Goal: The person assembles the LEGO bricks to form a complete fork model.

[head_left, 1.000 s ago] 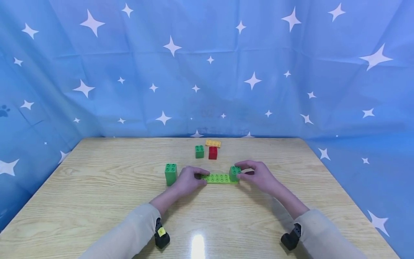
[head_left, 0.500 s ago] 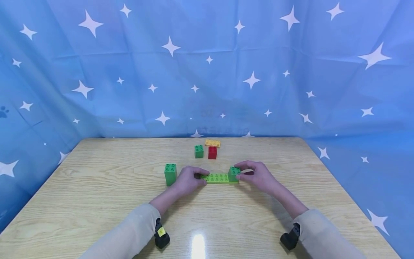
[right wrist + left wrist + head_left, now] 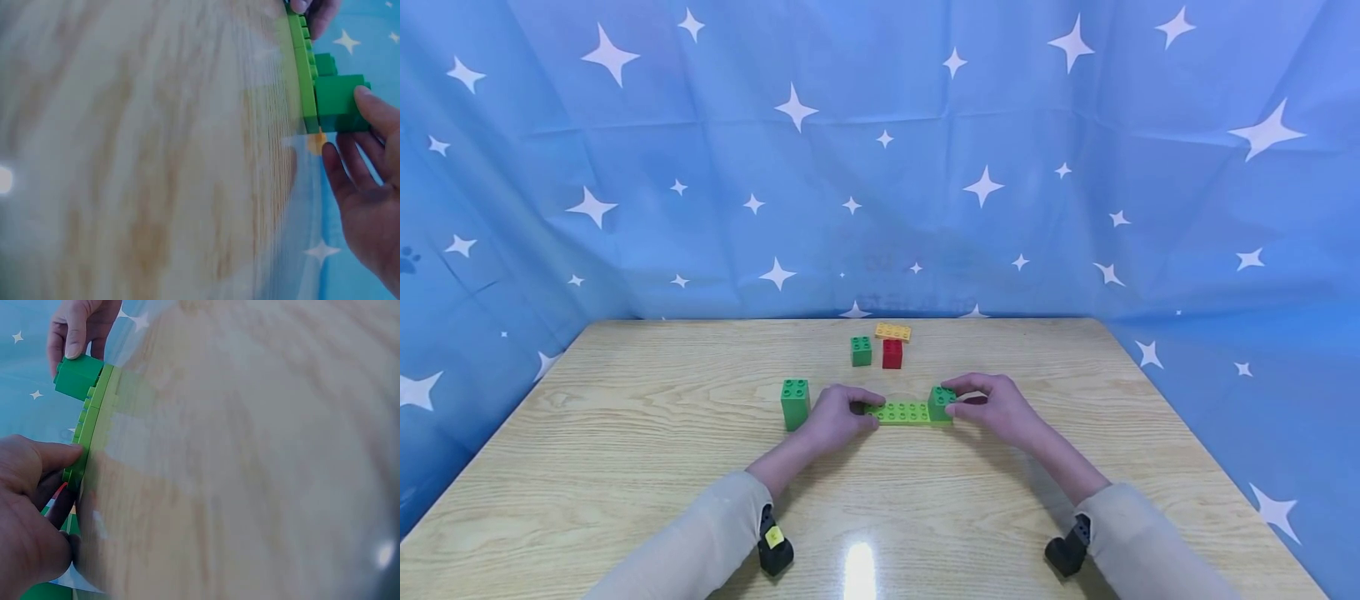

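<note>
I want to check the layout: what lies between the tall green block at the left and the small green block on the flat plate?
In the head view, the left hand and the bare studs of the light green plate lie between them.

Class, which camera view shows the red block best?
The head view: the red block stands in full on the table behind the light green plate, beside a small green block. The left wrist view shows at most a red sliver by the left hand; the right wrist view shows none of it.

Beige long sleeves cover both arms, with black wrist-mounted cameras.
</note>
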A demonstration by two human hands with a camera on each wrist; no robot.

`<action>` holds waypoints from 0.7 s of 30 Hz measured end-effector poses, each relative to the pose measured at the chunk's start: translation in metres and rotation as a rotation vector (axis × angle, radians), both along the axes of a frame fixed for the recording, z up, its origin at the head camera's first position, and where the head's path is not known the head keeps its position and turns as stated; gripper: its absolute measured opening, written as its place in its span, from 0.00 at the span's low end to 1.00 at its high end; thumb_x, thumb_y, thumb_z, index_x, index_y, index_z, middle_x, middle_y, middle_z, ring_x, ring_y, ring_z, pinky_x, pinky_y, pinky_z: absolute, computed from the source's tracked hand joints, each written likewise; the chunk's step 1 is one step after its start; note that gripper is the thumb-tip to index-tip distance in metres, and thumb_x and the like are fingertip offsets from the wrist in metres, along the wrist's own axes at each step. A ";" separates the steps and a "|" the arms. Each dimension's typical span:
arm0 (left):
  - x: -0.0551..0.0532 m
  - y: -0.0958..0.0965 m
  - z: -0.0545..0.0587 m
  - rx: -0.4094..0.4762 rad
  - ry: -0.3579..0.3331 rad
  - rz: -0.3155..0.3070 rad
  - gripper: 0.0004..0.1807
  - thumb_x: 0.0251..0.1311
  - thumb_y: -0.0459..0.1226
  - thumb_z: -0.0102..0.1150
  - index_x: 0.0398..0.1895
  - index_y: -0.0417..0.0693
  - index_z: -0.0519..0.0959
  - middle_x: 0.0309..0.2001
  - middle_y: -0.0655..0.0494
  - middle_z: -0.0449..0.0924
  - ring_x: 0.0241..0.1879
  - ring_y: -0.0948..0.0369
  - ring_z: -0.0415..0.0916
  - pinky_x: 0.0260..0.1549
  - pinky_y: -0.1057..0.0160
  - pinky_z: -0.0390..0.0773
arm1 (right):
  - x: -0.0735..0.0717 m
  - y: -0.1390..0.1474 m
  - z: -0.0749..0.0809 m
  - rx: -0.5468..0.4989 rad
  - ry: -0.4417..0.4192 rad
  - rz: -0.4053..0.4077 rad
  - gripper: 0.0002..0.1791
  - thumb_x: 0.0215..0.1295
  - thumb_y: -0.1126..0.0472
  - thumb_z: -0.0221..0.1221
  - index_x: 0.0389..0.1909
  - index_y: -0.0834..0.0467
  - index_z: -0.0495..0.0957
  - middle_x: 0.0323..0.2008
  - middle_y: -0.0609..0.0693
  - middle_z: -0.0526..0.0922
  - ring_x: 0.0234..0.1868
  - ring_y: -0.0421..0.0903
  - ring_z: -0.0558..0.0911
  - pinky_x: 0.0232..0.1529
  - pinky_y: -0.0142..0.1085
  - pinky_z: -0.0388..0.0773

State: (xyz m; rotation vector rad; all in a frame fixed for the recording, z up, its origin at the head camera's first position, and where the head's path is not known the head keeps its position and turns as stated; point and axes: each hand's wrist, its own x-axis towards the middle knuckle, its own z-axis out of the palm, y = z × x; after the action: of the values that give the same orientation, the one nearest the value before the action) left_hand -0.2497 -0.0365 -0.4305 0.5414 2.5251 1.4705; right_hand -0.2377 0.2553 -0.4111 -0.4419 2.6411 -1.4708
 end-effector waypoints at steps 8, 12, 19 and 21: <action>-0.001 0.001 -0.001 -0.006 0.011 -0.008 0.16 0.61 0.29 0.68 0.52 0.45 0.87 0.55 0.52 0.84 0.58 0.55 0.76 0.58 0.51 0.77 | -0.002 0.001 0.000 0.020 -0.006 -0.001 0.21 0.67 0.62 0.68 0.60 0.64 0.82 0.54 0.59 0.83 0.54 0.56 0.83 0.53 0.42 0.83; 0.000 0.002 0.001 -0.010 0.000 -0.009 0.16 0.61 0.29 0.69 0.53 0.46 0.87 0.56 0.51 0.84 0.58 0.55 0.76 0.58 0.51 0.77 | -0.003 0.002 0.002 0.038 -0.002 0.008 0.21 0.66 0.62 0.69 0.59 0.63 0.82 0.54 0.59 0.83 0.54 0.56 0.83 0.53 0.42 0.83; 0.001 0.001 0.001 -0.021 -0.001 -0.002 0.16 0.61 0.29 0.69 0.53 0.46 0.87 0.56 0.52 0.84 0.60 0.54 0.75 0.59 0.51 0.76 | -0.004 -0.002 0.007 0.090 -0.037 -0.009 0.21 0.64 0.63 0.70 0.58 0.60 0.83 0.50 0.56 0.85 0.52 0.54 0.85 0.50 0.41 0.84; 0.001 0.000 0.000 -0.022 0.008 0.000 0.16 0.61 0.29 0.68 0.53 0.46 0.87 0.56 0.52 0.84 0.59 0.54 0.76 0.59 0.51 0.76 | -0.005 -0.003 0.008 0.097 -0.044 -0.009 0.21 0.64 0.63 0.71 0.58 0.59 0.84 0.51 0.55 0.85 0.52 0.53 0.85 0.51 0.41 0.84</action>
State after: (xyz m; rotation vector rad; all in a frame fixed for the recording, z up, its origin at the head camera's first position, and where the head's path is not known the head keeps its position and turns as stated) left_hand -0.2483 -0.0360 -0.4301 0.5451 2.5435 1.4422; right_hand -0.2426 0.2523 -0.4026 -0.3847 2.6690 -1.3315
